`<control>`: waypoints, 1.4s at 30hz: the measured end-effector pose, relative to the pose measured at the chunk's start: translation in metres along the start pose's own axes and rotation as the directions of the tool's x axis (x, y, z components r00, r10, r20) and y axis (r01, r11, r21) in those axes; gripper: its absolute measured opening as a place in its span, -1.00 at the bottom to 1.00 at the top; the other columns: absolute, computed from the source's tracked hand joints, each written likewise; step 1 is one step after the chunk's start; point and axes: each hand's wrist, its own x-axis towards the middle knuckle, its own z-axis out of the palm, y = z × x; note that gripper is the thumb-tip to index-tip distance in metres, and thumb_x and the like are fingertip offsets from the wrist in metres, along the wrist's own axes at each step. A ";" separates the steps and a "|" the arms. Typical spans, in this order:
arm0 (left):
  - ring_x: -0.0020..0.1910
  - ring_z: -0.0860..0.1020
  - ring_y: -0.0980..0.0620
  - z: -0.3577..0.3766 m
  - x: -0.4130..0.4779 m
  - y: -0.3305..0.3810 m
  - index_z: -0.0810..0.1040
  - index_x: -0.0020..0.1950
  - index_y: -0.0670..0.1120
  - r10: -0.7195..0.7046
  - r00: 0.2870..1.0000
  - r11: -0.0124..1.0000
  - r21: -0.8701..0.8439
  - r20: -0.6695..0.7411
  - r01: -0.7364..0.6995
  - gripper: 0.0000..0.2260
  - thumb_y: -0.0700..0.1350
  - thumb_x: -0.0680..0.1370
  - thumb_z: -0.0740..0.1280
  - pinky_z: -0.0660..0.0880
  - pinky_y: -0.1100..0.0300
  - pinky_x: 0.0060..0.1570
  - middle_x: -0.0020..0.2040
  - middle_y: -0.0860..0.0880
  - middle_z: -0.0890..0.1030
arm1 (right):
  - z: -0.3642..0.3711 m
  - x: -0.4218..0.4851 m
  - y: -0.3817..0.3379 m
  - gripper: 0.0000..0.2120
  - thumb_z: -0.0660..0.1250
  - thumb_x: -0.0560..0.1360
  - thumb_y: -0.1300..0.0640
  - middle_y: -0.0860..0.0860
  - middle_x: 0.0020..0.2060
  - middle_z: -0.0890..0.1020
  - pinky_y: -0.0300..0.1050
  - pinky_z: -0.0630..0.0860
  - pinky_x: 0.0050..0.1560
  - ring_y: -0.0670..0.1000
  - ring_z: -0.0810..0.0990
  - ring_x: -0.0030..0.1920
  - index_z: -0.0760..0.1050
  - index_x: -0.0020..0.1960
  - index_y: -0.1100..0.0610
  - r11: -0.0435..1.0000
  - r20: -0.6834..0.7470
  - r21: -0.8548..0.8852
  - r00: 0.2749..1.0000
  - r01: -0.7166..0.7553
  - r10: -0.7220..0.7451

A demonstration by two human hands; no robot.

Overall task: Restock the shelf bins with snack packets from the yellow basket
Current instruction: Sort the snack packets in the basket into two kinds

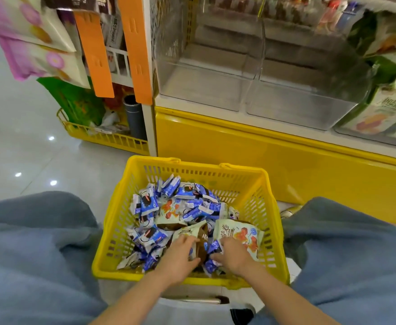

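A yellow basket [230, 175] stands on the floor between my knees, filled with several small blue-and-white snack packets [149, 204] and a few larger pale-green packets [244, 233]. Both my hands are down in its near side. My left hand [179, 260] grips a pale-green and brown packet [193, 233] with fingers curled round its lower end. My right hand [233, 255] lies among the blue packets, fingers curled into them; what it holds is hidden. Two clear shelf bins [201, 90] [302, 106] stand above the yellow shelf base, both holding nothing.
A yellow shelf base [262, 158] rises right behind the basket. Boxes of snacks [384, 109] fill the bin to the right. Hanging pink bags [28, 38], orange strips [96, 55] and a low yellow wire rack [103, 134] stand left. My blue-clad knees flank the basket.
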 end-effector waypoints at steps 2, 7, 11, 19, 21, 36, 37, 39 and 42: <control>0.20 0.38 0.13 -0.004 -0.003 -0.007 0.35 0.29 0.06 0.025 0.999 1.000 -0.016 0.047 -0.025 -0.61 -0.08 0.50 0.35 0.37 0.27 0.20 0.24 0.08 0.33 | -0.008 -0.001 0.005 -0.78 0.35 0.48 0.06 0.02 -0.25 0.45 -0.17 0.27 -0.31 0.05 0.44 -0.08 0.31 -0.18 0.07 0.999 0.021 0.054 1.000 -0.009 0.008; -0.05 0.42 0.24 -0.027 -0.006 -0.005 0.40 0.20 0.07 0.006 0.999 0.993 -0.117 0.035 -0.002 -0.74 -0.01 0.53 0.32 0.36 0.44 -0.13 0.11 0.11 0.41 | -0.050 -0.011 0.005 -0.58 0.39 0.47 0.08 0.09 0.16 0.57 -0.10 0.48 0.02 0.08 0.56 0.07 0.41 0.28 0.14 0.996 -0.210 0.070 0.977 0.054 -0.038; 0.17 0.40 0.33 -0.038 -0.012 0.022 0.28 0.33 0.15 0.065 0.997 0.885 -0.463 0.033 -0.043 -0.53 0.04 0.48 0.38 0.33 0.46 0.04 0.19 0.29 0.37 | -0.078 -0.024 -0.017 -0.64 0.44 0.41 0.10 -0.04 -0.02 0.59 -0.31 0.37 -0.28 -0.07 0.49 -0.18 0.48 0.18 0.08 0.940 -0.152 0.201 0.956 0.277 -0.250; -0.18 0.63 0.18 -0.062 -0.018 0.011 0.47 0.13 0.09 -0.100 0.974 0.714 -0.697 -0.204 -0.073 -0.75 -0.08 0.48 0.40 0.55 0.29 -0.26 -0.05 0.12 0.64 | -0.084 0.004 -0.065 -0.84 0.33 0.52 0.18 -0.13 -0.05 0.62 -0.31 0.52 0.04 -0.18 0.58 -0.01 0.47 0.02 -0.06 0.755 -0.374 0.495 0.890 0.430 -0.261; -0.11 0.64 0.13 -0.067 -0.017 0.003 0.47 0.11 0.10 -0.181 0.948 0.646 -0.759 -0.261 -0.086 -0.77 -0.11 0.49 0.38 0.59 0.16 -0.16 0.02 0.10 0.64 | -0.074 0.028 -0.063 -0.77 0.31 0.53 0.18 -0.07 0.07 0.59 -0.21 0.49 0.18 -0.13 0.54 0.09 0.46 0.18 0.05 0.861 -0.360 0.346 0.900 0.374 -0.246; -0.17 0.58 0.26 -0.077 -0.006 -0.044 0.34 0.31 0.05 -0.513 0.847 0.293 -0.956 -0.140 0.019 -0.67 -0.16 0.57 0.26 0.54 0.36 -0.34 0.00 0.13 0.55 | -0.046 0.087 -0.080 -0.76 0.19 0.59 -0.02 0.06 -0.11 0.55 -0.17 0.36 -0.24 0.05 0.52 -0.16 0.45 0.07 0.15 0.944 -0.232 -0.090 0.915 0.317 -0.329; -0.09 0.59 0.20 -0.078 -0.006 -0.046 0.33 0.33 0.05 -0.507 0.853 0.267 -0.964 -0.124 0.018 -0.64 -0.13 0.56 0.28 0.57 0.27 -0.24 0.06 0.10 0.56 | -0.050 0.082 -0.085 -0.76 0.19 0.59 -0.02 0.04 -0.23 0.52 -0.22 0.33 -0.31 0.00 0.49 -0.27 0.43 -0.06 0.16 0.937 -0.226 0.038 0.917 0.347 -0.330; 0.01 0.61 0.04 -0.076 -0.004 -0.046 0.34 0.37 0.01 -0.464 0.883 0.200 -0.979 -0.068 0.030 -0.53 -0.03 0.48 0.35 0.58 0.09 -0.07 0.15 0.02 0.59 | -0.058 0.067 -0.099 -0.75 0.21 0.58 0.02 -0.01 -0.31 0.53 -0.32 0.42 -0.29 -0.12 0.54 -0.35 0.40 -0.17 0.17 0.864 -0.093 0.380 0.943 0.331 -0.320; 0.04 0.62 -0.07 -0.075 -0.004 -0.041 0.34 0.37 -0.02 -0.363 0.932 0.076 -0.995 0.027 0.059 -0.39 0.11 0.35 0.38 0.58 0.00 -0.02 0.11 -0.08 0.63 | -0.058 0.047 -0.113 -0.86 0.20 0.59 0.08 -0.05 -0.20 0.64 -0.39 0.53 -0.23 -0.22 0.63 -0.26 0.45 -0.12 0.07 0.701 0.096 0.687 0.932 0.192 -0.349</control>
